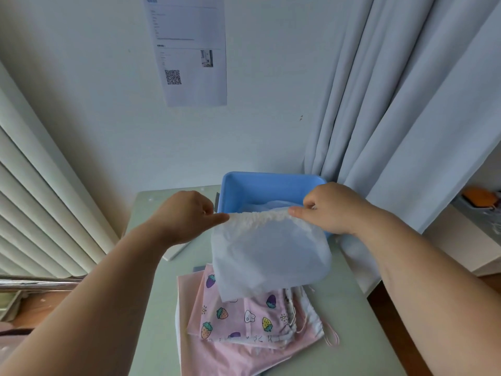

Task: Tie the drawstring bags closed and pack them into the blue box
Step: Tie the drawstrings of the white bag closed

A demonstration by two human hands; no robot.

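Note:
A white drawstring bag [268, 251] hangs in the air in front of the blue box [254, 183], its gathered top stretched between my hands. My left hand [187, 213] pinches the bag's top left end, and my right hand [330, 207] pinches the top right end. The blue box stands at the table's far edge with pale fabric inside it. Below the hanging bag lies a pile of bags: a pink strawberry-print bag [244, 316] on top of a plain pink bag [225, 356], with white cords at their right side.
The pale green table [154, 294] stands against a white wall with a printed sheet [189, 50] taped up. A grey curtain [406, 104] hangs at the right, blinds [40, 199] at the left. A flat white object [173, 253] lies under my left forearm.

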